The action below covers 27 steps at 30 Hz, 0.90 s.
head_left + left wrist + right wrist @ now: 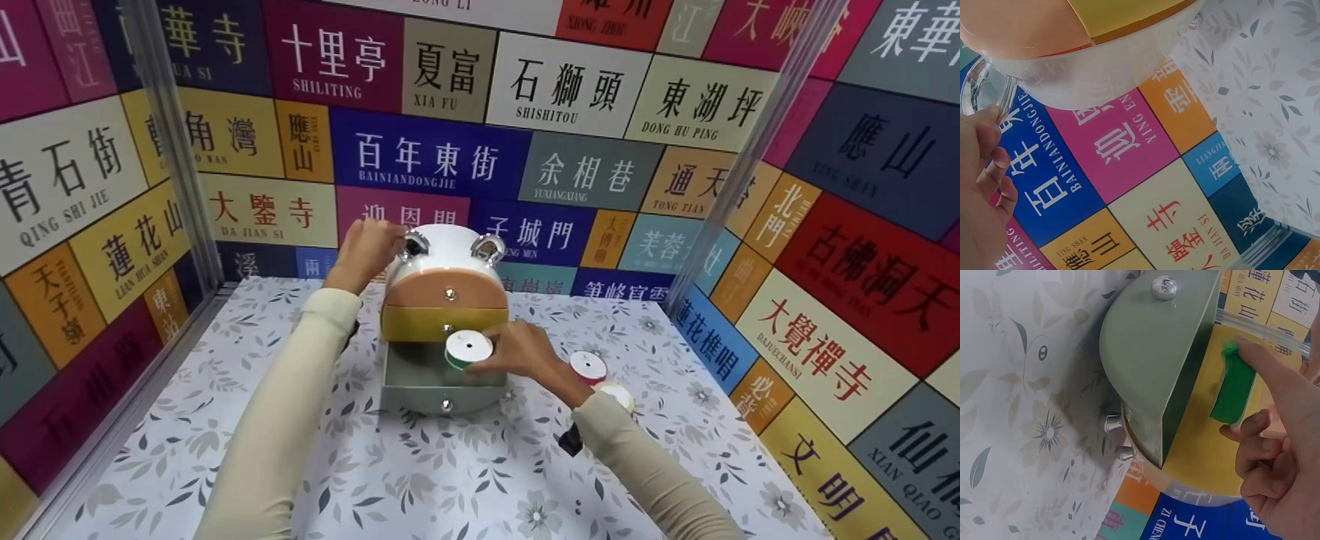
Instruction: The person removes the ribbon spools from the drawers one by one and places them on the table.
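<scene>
A small bear-shaped drawer cabinet (pixel 446 247) stands on the table, white on top with two silver ears. Its orange drawer (pixel 424 291) and yellow drawer (pixel 420 324) are closed, while the grey-green bottom drawer (pixel 416 400) is pulled out. At the cabinet's left ear (pixel 979 90), my left hand (pixel 371 251) pinches the silver rim with its fingertips. My right hand (pixel 525 349) holds a spool of green ribbon (pixel 466 349) between thumb and fingers, over the pulled-out drawer. In the right wrist view the green ribbon (pixel 1234 388) shows edge-on, in front of the yellow drawer.
Right of the cabinet, beside my right forearm, lie a spool with a dark red edge (pixel 588 366) and a pale spool (pixel 616 397). The leaf-patterned tabletop (pixel 360 495) meets sign-covered walls (pixel 431 154) at the back and sides.
</scene>
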{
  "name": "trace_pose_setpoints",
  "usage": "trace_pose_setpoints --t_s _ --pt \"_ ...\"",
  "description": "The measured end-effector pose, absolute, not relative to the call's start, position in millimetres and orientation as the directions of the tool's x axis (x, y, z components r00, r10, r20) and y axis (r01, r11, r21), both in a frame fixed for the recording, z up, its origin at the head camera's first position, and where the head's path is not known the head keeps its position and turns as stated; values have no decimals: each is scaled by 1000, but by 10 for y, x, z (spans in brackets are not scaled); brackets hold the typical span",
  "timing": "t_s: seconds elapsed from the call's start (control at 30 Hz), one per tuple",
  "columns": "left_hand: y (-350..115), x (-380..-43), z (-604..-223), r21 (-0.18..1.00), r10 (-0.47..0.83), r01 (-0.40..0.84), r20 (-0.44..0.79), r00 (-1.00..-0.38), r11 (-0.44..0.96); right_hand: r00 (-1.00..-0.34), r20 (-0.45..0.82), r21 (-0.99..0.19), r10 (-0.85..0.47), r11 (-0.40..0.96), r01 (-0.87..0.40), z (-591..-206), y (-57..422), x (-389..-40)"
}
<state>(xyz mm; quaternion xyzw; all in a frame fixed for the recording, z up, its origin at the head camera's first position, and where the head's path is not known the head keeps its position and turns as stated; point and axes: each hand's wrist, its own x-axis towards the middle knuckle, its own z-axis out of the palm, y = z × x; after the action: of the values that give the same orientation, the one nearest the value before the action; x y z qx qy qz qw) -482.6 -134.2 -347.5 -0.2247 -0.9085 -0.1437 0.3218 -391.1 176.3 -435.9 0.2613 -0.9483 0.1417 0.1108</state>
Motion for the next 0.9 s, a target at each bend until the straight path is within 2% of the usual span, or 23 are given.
trace_pose_setpoints --t_s 0.4,0.67,0.9 --pt "-1349 -4833 -3464 149 297 477 614 -731 866 -907 288 -291 -309 874 -390 -4386 2208 -3849" --pt "-1351 -4838 -3477 148 296 482 625 -723 864 -936 284 -304 -207 907 -293 -4560 2718 -3872" --pt "-1347 -4835 -3469 139 300 485 632 -715 863 -959 255 -305 -124 931 -201 -4869 3124 -3908"
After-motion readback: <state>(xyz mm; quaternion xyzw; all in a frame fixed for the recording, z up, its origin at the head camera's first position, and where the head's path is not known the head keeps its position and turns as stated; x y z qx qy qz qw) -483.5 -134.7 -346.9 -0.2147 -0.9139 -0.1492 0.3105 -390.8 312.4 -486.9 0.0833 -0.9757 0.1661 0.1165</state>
